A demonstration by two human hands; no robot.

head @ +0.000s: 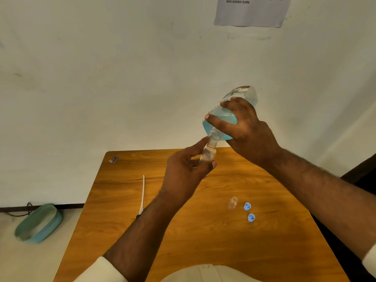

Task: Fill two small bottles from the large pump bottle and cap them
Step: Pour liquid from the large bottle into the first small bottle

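My right hand [247, 130] grips the large clear bottle [221, 117], which holds blue liquid and is tipped neck-down above the table. Its open neck meets the mouth of a small clear bottle [208, 154], and my left hand [186, 171] holds that small bottle upright just below. A second small clear bottle [232, 203] stands uncapped on the wooden table [183, 231] to the right. Two blue caps [247, 206] [251, 217] lie beside it. The pump with its long white tube [143, 192] lies on the table to the left, partly behind my left forearm.
A teal oval basin [38, 222] sits on the floor to the left of the table, near a dark cable. A small blue-and-white scrap [113, 159] lies at the table's far left corner. A printed sheet [252, 11] is stuck on the wall above.
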